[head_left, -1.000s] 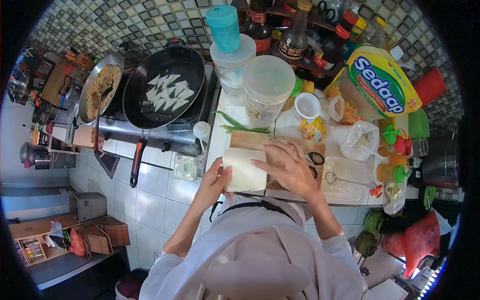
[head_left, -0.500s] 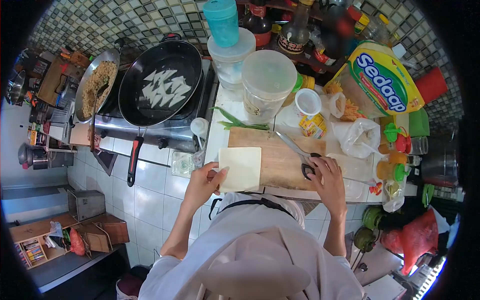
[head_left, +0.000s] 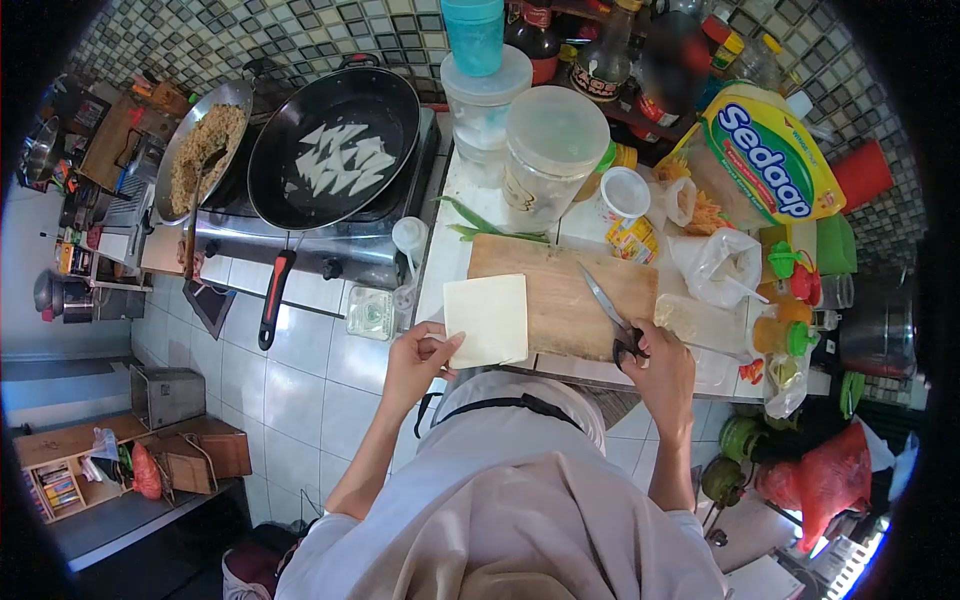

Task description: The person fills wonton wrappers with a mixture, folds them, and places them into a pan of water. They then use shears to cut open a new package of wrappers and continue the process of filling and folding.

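My left hand pinches the left edge of a stack of square, cream-coloured pastry wrappers. The stack partly covers the wooden cutting board and reaches past its near edge. At the board's right end, my right hand has its fingers closed around the black handles of a pair of scissors. Their blades point away from me and to the left, over the board. Green leaves lie behind the board.
Left of the counter, a black frying pan with white pointed pieces sits on the stove, beside a wok of brown crumbly food. Plastic containers, a yellow Sedaap packet and a white plastic bag crowd the back and right.
My right hand has closed around the scissors' handles and turned the blades more upright. With my left hand, the wrappers have shifted slightly on the board. The whole view has moved a little.
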Demonstrator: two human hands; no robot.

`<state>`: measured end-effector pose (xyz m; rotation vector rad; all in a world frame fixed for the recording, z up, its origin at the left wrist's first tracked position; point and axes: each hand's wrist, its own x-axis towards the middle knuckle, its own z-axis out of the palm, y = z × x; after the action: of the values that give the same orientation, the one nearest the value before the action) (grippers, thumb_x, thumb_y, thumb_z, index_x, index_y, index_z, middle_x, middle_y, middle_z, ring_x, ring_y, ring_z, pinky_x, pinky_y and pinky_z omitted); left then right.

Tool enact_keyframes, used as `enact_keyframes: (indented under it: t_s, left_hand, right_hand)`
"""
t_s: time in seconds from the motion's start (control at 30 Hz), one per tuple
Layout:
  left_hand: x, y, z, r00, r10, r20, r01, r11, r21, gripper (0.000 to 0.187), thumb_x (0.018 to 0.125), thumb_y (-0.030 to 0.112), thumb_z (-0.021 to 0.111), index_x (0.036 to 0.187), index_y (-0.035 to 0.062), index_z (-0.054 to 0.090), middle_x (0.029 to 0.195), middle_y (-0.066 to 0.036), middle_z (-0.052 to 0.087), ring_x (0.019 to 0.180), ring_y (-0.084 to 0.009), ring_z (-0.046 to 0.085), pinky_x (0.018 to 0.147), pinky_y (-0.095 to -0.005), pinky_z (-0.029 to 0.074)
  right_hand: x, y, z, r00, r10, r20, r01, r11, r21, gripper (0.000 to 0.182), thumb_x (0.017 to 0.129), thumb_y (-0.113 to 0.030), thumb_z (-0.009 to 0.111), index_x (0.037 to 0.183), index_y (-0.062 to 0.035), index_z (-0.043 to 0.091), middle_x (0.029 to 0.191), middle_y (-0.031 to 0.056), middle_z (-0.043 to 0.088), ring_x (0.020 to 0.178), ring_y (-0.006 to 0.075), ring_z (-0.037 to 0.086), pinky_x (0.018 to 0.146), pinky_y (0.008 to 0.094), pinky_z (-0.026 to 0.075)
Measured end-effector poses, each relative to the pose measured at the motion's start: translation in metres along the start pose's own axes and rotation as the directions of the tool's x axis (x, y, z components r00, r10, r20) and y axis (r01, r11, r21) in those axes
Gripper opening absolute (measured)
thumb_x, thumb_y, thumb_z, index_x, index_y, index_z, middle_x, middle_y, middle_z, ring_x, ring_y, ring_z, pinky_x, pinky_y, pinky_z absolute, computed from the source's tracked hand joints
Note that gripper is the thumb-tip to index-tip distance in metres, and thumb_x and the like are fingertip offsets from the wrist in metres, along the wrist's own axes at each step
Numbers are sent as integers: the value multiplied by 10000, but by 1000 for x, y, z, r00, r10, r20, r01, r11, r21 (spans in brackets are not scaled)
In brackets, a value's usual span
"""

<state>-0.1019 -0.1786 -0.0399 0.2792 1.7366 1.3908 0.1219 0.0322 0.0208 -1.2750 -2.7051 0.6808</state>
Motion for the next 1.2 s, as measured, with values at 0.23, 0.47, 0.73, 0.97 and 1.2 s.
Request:
enact_keyframes:
  t_s: [0.23, 0.47, 0.73, 0.97, 1.2]
  left_hand:
    - [-3, -5, 8, 999, 25, -22, -26, 999, -37, 291, 848, 150, 668, 995, -52, 520, 631, -73, 614, 519, -110, 596, 458, -218, 491]
    - [-6, -8, 8, 999, -34, -24, 30, 990, -139, 255, 849, 151, 660, 992, -26, 544, 704, -102, 655, 513, -122, 596, 458, -230, 491]
    - [-4, -20, 3, 996, -17, 88, 31, 986, -163, 283, 870, 177, 643, 992, -65, 559, 647, -63, 623, 534, -105, 606, 492, -222, 512]
    - [1, -29, 2, 971, -72, 227, 114, 977, -178, 298, 868, 225, 651, 934, -64, 625, 694, -73, 635, 574, -106, 615, 519, -217, 519]
    - [-1, -27, 2, 970, -48, 239, 97, 975, -200, 294, 867, 238, 652, 909, -52, 644, 748, -81, 649, 613, -99, 610, 558, -210, 520]
  right_hand:
    - [-9, -5, 4, 994, -102, -24, 99, 987, -123, 431, 677, -1, 634, 1098, -58, 557, 937, 143, 599, 879, 306, 590, 737, 388, 465]
    - [-8, -7, 4, 987, -162, 23, 163, 974, -157, 494, 667, 17, 639, 1140, -61, 524, 990, 138, 598, 920, 326, 584, 780, 423, 457]
    - [-28, -4, 19, 993, -40, 110, 19, 982, 188, 596, 623, 24, 676, 1189, -68, 516, 765, 108, 577, 645, 216, 582, 605, 306, 479]
    - [-92, -17, 67, 941, 139, 309, -321, 660, 680, 502, 671, 16, 746, 1136, -50, 569, 833, 33, 603, 733, 105, 556, 664, 240, 474]
    - [-125, -23, 101, 862, -20, 506, -456, 401, 794, 598, 655, 2, 774, 1201, -24, 534, 884, -9, 545, 799, 81, 513, 715, 228, 435]
